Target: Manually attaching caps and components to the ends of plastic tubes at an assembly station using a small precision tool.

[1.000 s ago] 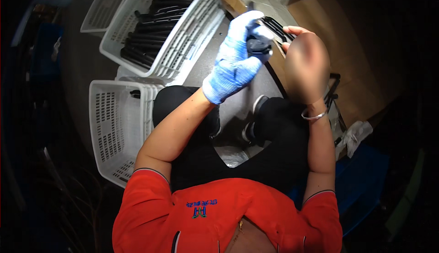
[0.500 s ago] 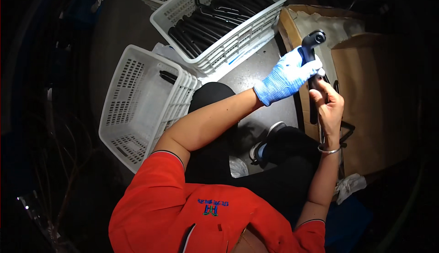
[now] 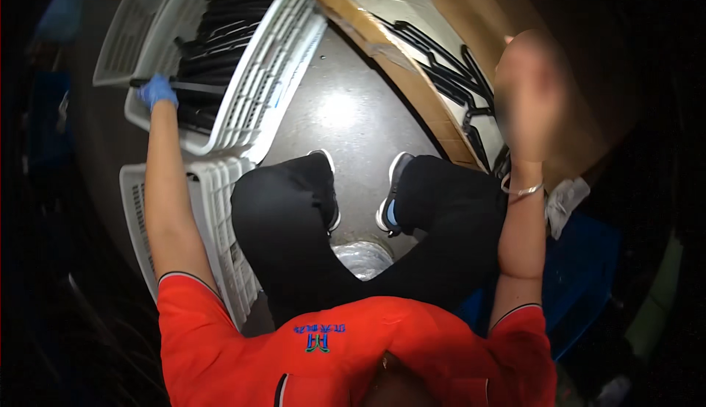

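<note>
My left hand (image 3: pixel 157 92), in a blue glove, is at the left end of a white plastic crate (image 3: pixel 239 91) and closed around a black bar (image 3: pixel 202 87). The bar lies across the heap of similar black bars (image 3: pixel 228 39) in that crate, one end poking out left of the glove. My bare right hand (image 3: pixel 533 94) is over the cardboard box (image 3: pixel 401 61), near several black bent metal parts (image 3: pixel 441 69) in it. Motion smears its fingers, so I cannot tell whether they hold anything.
A second white crate (image 3: pixel 220 208) stands nearer, beside my left knee, with another behind the full one. Between crates and box is grey floor (image 3: pixel 346 91) with my shoes on it. A clear plastic bundle (image 3: pixel 362 260) lies between my legs, and a blue container (image 3: pixel 581 282) is at the right.
My hands were together on a black part over the box. The left has swung far left to the full crate with a black bar; the right is up over the box. The view has shifted right.
</note>
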Tool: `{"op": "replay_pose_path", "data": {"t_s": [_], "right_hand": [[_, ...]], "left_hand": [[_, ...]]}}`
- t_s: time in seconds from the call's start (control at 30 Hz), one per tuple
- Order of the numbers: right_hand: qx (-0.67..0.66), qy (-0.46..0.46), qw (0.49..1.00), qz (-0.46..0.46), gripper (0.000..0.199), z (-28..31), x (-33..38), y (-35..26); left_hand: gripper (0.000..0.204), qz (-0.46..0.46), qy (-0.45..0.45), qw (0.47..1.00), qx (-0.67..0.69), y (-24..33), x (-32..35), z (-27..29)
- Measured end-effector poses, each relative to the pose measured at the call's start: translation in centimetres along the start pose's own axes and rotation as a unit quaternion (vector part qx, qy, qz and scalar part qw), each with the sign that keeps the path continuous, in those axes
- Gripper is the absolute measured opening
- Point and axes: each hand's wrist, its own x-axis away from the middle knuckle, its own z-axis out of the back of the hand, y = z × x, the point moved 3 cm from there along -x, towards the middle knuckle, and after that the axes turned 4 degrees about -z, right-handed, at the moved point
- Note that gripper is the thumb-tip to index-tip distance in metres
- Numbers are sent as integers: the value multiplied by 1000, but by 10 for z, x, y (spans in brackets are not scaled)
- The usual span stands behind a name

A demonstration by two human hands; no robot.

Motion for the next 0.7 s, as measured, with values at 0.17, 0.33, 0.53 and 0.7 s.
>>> {"op": "replay_pose_path", "data": {"t_s": [0.17,0.33,0.53,0.7], "right_hand": [[87,-106,989,-54,20,5,-66,103],[279,-145,947,-59,18,7,-80,304],[524,-216,817,-106,34,-31,-68,314],[448,-184,872,-74,37,12,-81,297]], "left_hand": [[60,-113,-90,943,-300,-90,-37,10],[84,-122,-155,905,-378,-78,36,1],[74,-198,-159,900,-355,-26,84,41],[51,-191,-283,928,-150,38,171,15]]}}
